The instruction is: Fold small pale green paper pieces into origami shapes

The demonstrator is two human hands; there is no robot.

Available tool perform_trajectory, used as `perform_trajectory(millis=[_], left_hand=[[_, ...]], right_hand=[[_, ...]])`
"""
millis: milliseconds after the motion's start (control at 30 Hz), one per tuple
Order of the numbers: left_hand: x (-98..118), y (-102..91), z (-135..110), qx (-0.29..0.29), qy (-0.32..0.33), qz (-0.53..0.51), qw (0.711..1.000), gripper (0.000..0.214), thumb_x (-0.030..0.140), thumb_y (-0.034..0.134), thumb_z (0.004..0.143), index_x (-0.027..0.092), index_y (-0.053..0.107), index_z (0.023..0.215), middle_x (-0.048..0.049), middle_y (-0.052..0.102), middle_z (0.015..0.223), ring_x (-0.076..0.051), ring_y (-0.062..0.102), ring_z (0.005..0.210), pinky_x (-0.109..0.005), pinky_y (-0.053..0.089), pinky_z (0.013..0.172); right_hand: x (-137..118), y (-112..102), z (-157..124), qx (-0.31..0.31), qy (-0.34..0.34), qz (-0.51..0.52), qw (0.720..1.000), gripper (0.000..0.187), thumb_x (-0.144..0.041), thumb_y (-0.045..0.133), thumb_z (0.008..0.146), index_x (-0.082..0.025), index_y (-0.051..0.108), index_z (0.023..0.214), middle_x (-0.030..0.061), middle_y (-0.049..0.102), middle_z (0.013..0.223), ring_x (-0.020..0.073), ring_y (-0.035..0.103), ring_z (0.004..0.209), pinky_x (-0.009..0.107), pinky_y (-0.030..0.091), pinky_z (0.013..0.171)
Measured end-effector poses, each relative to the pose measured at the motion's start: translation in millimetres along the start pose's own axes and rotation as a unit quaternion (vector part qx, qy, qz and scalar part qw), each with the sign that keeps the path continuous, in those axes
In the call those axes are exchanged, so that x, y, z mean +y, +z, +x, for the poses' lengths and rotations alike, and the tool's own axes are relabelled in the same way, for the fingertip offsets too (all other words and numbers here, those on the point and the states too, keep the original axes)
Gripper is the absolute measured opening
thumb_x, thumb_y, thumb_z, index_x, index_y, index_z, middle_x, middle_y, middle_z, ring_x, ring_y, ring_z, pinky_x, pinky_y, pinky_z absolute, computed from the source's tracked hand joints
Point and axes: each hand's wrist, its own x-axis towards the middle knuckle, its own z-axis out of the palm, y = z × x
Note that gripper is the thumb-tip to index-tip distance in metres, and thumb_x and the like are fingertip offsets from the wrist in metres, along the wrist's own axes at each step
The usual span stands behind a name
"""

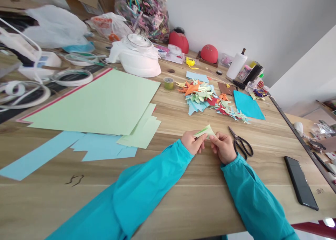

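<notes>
A small folded piece of pale green paper (206, 131) is held up between both hands over the wooden table. My left hand (193, 142) pinches its left end, thumb on the near side. On the other end, my right hand (223, 146) grips the paper between thumb and fingers. Black-handled scissors (241, 143) lie just right of my right hand. Beyond the hands spreads a pile of folded paper cranes (202, 96) in orange, green, blue and red. Large pale green sheets (102, 103) lie to the left, with light blue paper pieces (105, 147) partly under them.
A black phone (301, 183) rests near the right edge. A thread spool (168, 83), a yellow tape measure (190, 61), red pincushions (209, 53) and a bright blue sheet (248, 104) are farther back. White rolled material (139, 59) and plastic bags (54, 26) stand at the back left.
</notes>
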Motion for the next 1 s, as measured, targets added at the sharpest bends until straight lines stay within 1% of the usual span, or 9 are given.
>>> perform_trajectory(millis=[100, 300, 433, 500, 667, 733, 800, 867, 1000], left_hand=[[0.9, 1.0, -1.0, 0.007, -0.019, -0.013, 1.000, 0.032, 0.042, 0.049, 0.076, 0.014, 0.052, 0.062, 0.0045, 0.049, 0.040, -0.006, 0.042, 0.028, -0.016, 0.028, 0.027], [3.5, 0.8, -0.3, 0.008, -0.045, -0.038, 0.998, 0.032, 0.043, 0.052, 0.074, 0.013, 0.052, 0.063, 0.0044, 0.049, 0.040, -0.007, 0.043, 0.028, -0.016, 0.029, 0.026], [4.9, 1.2, 0.2, 0.007, -0.058, -0.052, 0.997, 0.030, 0.040, 0.052, 0.073, 0.013, 0.053, 0.062, 0.0039, 0.049, 0.039, -0.007, 0.043, 0.027, -0.016, 0.029, 0.025], [6.0, 1.3, 0.4, 0.009, -0.073, -0.060, 0.996, 0.030, 0.040, 0.053, 0.073, 0.012, 0.053, 0.060, 0.0037, 0.049, 0.038, -0.007, 0.042, 0.027, -0.016, 0.029, 0.025], [7.8, 0.1, 2.6, 0.012, -0.099, -0.087, 0.991, 0.032, 0.041, 0.055, 0.071, 0.012, 0.053, 0.056, 0.0038, 0.047, 0.035, -0.007, 0.040, 0.025, -0.017, 0.027, 0.024], [7.7, -0.2, 3.5, 0.009, -0.105, -0.101, 0.989, 0.032, 0.041, 0.056, 0.070, 0.012, 0.052, 0.055, 0.0039, 0.047, 0.034, -0.007, 0.040, 0.024, -0.018, 0.027, 0.024], [7.8, 0.0, 3.9, 0.006, -0.112, -0.113, 0.987, 0.032, 0.041, 0.057, 0.069, 0.013, 0.052, 0.055, 0.0038, 0.047, 0.034, -0.008, 0.040, 0.024, -0.018, 0.027, 0.023], [8.2, 0.5, 3.8, 0.004, -0.115, -0.121, 0.986, 0.033, 0.041, 0.058, 0.069, 0.013, 0.052, 0.054, 0.0039, 0.046, 0.033, -0.008, 0.039, 0.023, -0.018, 0.027, 0.023], [9.4, 0.1, 3.2, 0.002, -0.112, -0.122, 0.986, 0.033, 0.042, 0.059, 0.068, 0.013, 0.051, 0.054, 0.0039, 0.045, 0.031, -0.008, 0.038, 0.022, -0.018, 0.025, 0.023]], right_hand=[[0.6, -1.1, 0.6, 0.016, -0.010, 0.016, 1.000, 0.038, -0.030, 0.075, 0.061, -0.016, 0.042, 0.047, -0.0060, 0.051, 0.037, 0.0028, 0.035, 0.025, 0.015, 0.018, 0.026], [0.2, -1.3, 0.4, -0.003, 0.003, 0.041, 0.999, 0.033, -0.036, 0.069, 0.068, -0.015, 0.049, 0.050, -0.0032, 0.055, 0.041, 0.0043, 0.041, 0.028, 0.015, 0.024, 0.027], [-0.1, -1.3, -0.5, 0.007, -0.015, 0.041, 0.999, 0.035, -0.034, 0.070, 0.067, -0.015, 0.047, 0.048, -0.0043, 0.053, 0.039, 0.0024, 0.036, 0.025, 0.014, 0.021, 0.026], [-0.3, -1.3, -0.5, 0.006, -0.009, 0.042, 0.999, 0.035, -0.036, 0.069, 0.068, -0.015, 0.048, 0.048, -0.0039, 0.054, 0.038, 0.0027, 0.036, 0.024, 0.013, 0.021, 0.024], [-1.6, -1.2, 0.2, -0.017, 0.036, 0.046, 0.998, 0.033, -0.044, 0.066, 0.068, -0.014, 0.057, 0.058, -0.0004, 0.060, 0.046, 0.0082, 0.050, 0.030, 0.016, 0.035, 0.027], [-2.0, -1.1, 0.3, -0.018, 0.040, 0.045, 0.998, 0.033, -0.045, 0.066, 0.067, -0.014, 0.058, 0.060, 0.0004, 0.062, 0.048, 0.0092, 0.053, 0.032, 0.017, 0.038, 0.029], [-2.2, -1.0, 0.0, -0.005, 0.028, 0.040, 0.999, 0.033, -0.044, 0.068, 0.067, -0.015, 0.056, 0.057, -0.0006, 0.060, 0.045, 0.0082, 0.050, 0.030, 0.016, 0.037, 0.027], [-2.3, -0.8, -0.6, 0.007, 0.012, 0.032, 0.999, 0.035, -0.042, 0.069, 0.066, -0.015, 0.052, 0.052, -0.0024, 0.057, 0.041, 0.0065, 0.045, 0.026, 0.015, 0.031, 0.024], [-2.5, -0.8, -1.6, -0.002, -0.009, 0.003, 1.000, 0.043, -0.044, 0.065, 0.069, -0.016, 0.044, 0.044, -0.0041, 0.050, 0.034, 0.0037, 0.034, 0.021, 0.015, 0.019, 0.023]])
